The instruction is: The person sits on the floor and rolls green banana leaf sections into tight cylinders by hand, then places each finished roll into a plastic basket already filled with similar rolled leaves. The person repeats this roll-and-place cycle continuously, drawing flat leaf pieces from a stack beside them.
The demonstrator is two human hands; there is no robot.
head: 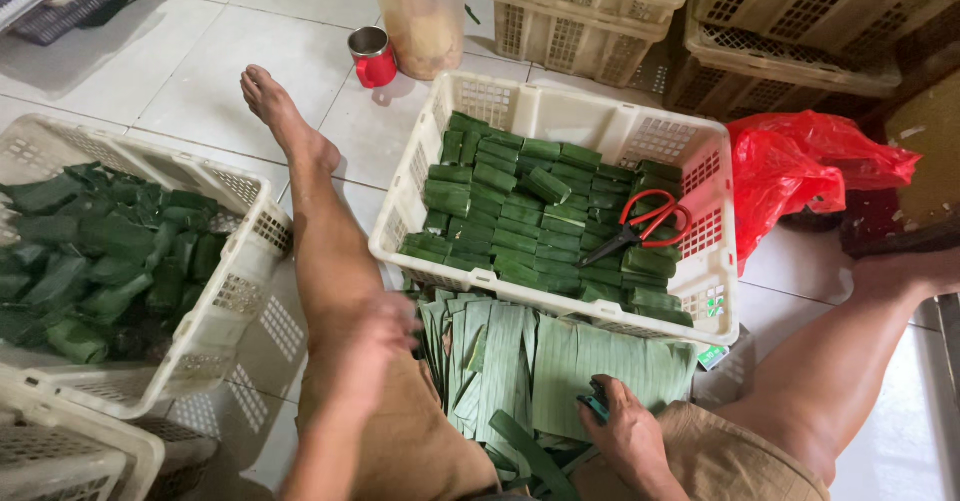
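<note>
- Right hand (628, 429) is sitting at lower centre of the frame, fingers curled down onto a small dark-and-teal tool (596, 401) – looks like a stapler, but I'm not seeing enough of it to be sure. It's pinning the tool against the stack of cut banana-leaf strips (530, 361).
- Left hand (385, 326) is blurring at the left edge of that stack, so I cannot tell if it's gripping a strip or just touching.
- The strips are lying on the lap between the legs, right under both hands – probably for short reach.
- White crate (560, 111) at centre is holding neat rows of green leaf-wrapped parcels (520, 216); red-handled scissors (645, 223) are resting on top, right side, near the right hand.
- Second crate (240, 291) at left is holding loose dark leaf parcels (100, 251).
- Red plastic bag (800, 166) at right, red mug (373, 56) and pink-lidded jar (422, 11) at top, well apart from the hands.
</note>
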